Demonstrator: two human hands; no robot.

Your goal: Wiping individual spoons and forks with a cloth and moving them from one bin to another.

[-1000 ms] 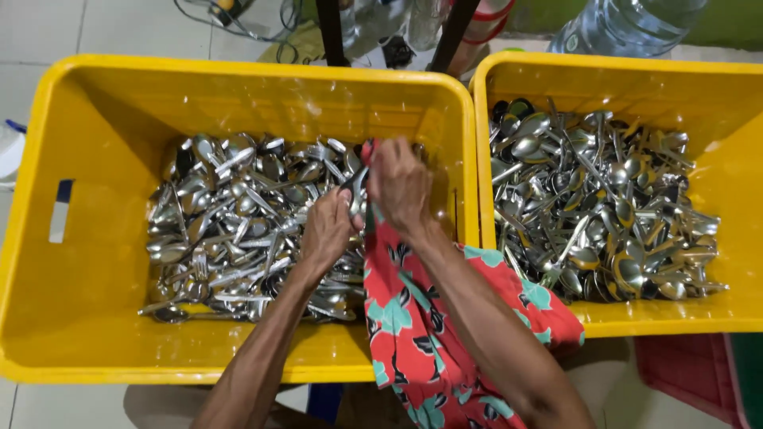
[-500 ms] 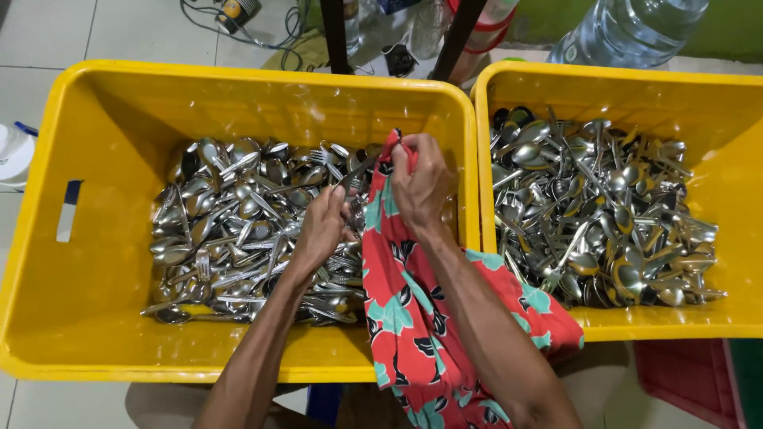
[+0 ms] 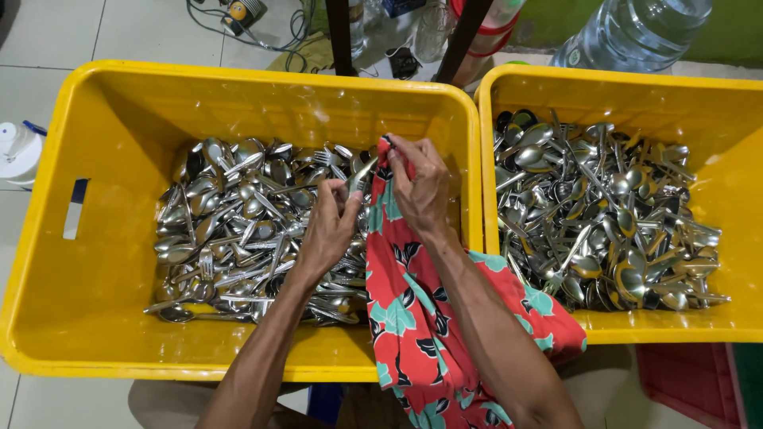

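Nearest the camera, a red cloth (image 3: 409,318) with teal and black flowers is draping over the near rim of the left bin (image 3: 95,302) and hanging down below it, under the right forearm.

Right hand (image 3: 421,187) is clenching the top end of the cloth, fingers curled over the bunched fabric, knuckles up, hovering over the right end of the left bin.

Left hand (image 3: 330,226) is sitting just beside it, to its left, fingers pinching a spoon (image 3: 359,176) whose bowl is pointing up toward the cloth's top end. Spoon and cloth are touching or very nearly so; cannot tell which. The palm is hanging just above the cutlery heap (image 3: 238,230).

That heap, spoons with some forks mixed in, is lying under and to the left of the left hand, filling the floor of the left bin. The bin's walls are looking wet, with droplets showing.

Right of the right hand, past the two touching rims, a second yellow bin (image 3: 739,199) is holding another cutlery pile (image 3: 604,214).

Beyond the hands, past the bins' far rims: two dark posts (image 3: 340,36), cables on the tiled floor (image 3: 127,32), and a clear water jug (image 3: 628,32) at far right. Far left of the left hand, a white container (image 3: 14,155) is standing on the floor.
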